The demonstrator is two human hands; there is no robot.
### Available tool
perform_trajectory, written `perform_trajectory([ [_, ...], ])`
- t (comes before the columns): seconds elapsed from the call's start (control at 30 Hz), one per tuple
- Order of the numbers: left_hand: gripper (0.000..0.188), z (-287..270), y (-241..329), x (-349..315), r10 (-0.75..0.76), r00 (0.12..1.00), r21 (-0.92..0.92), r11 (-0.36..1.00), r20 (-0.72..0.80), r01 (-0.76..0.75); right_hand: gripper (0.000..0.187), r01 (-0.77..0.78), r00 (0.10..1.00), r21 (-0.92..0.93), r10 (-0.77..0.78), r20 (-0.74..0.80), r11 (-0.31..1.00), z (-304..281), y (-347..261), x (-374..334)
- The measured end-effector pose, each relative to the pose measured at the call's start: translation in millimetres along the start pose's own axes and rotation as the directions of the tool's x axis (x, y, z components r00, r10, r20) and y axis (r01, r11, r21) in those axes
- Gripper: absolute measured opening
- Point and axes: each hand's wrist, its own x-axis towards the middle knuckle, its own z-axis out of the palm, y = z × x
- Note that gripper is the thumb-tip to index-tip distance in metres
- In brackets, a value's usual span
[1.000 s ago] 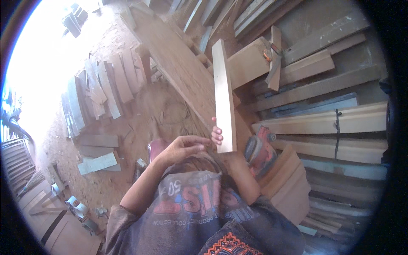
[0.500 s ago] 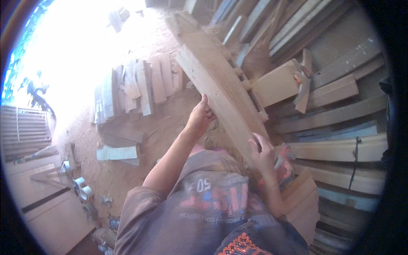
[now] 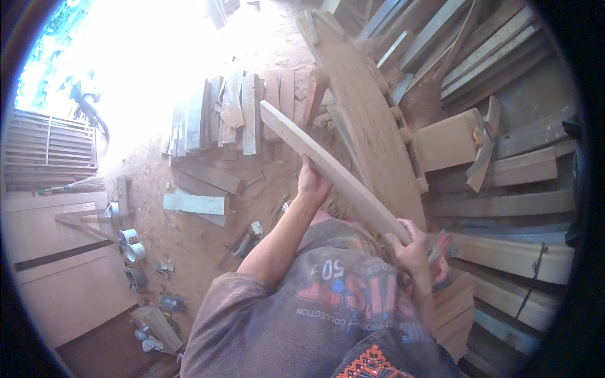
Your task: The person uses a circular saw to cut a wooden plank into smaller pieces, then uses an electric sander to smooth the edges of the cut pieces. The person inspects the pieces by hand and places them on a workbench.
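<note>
A long, pale wooden board (image 3: 343,176) is held slantwise in front of my body, its narrow edge turned up toward me. My left hand (image 3: 311,181) grips it from the left side near the middle, thumb along the edge. Around the near right end closes my right hand (image 3: 408,244), the thumb on the top. Just beyond the board stands a long wooden workbench (image 3: 372,120) dusted with sawdust. A red-and-grey power tool (image 3: 441,255) lies beside my right hand, partly hidden by it.
Wood offcuts (image 3: 249,113) lie in a row on the dusty floor. Stacked planks (image 3: 504,246) fill the right side. Wooden panels (image 3: 69,277) and several tape-like rolls (image 3: 129,246) are at the left. A wooden block (image 3: 444,140) juts from the bench's right side.
The board has turned from showing its broad face to showing its narrow edge, and now sits apart from the bench in view. Both hands keep their hold. The view has shifted left.
</note>
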Motion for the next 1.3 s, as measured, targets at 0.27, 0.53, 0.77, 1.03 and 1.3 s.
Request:
perform_trajectory([
  [0.27, 0.062, 16, 8, -19, -0.084, 0.996, 0.481, 0.873, -0.021, 0.083, 0.039, -0.1, 0.964, 0.401, 0.188, -0.187, 0.911, -16, 60, 25],
  [0.53, 0.059, 60, -8, 15, 0.042, 0.998, 0.424, 0.904, 0.054, -0.061, 0.055, 0.081, 0.803, 0.539, 0.266, -0.534, 0.838, -37, 43, 45],
  [0.77, 0.057, 106, 5, 55, -0.107, 0.986, 0.986, -0.089, 0.128, -0.137, 0.045, -0.039, 0.887, 0.42, 0.225, -0.402, 0.907, -6, 75, 21],
  [1.03, 0.088, 117, 5, 97, -0.296, 0.829, 0.256, -0.855, 0.474, -0.451, 0.037, -0.258, 0.871, 0.405, 0.392, -0.295, 0.877, 46, 83, -12],
  [1.3, 0.068, 119, 17, 119, -0.43, 0.723, 0.382, -0.64, 0.541, -0.667, 0.036, -0.332, 0.758, 0.365, 0.476, -0.446, 0.87, 69, 63, -3],
])
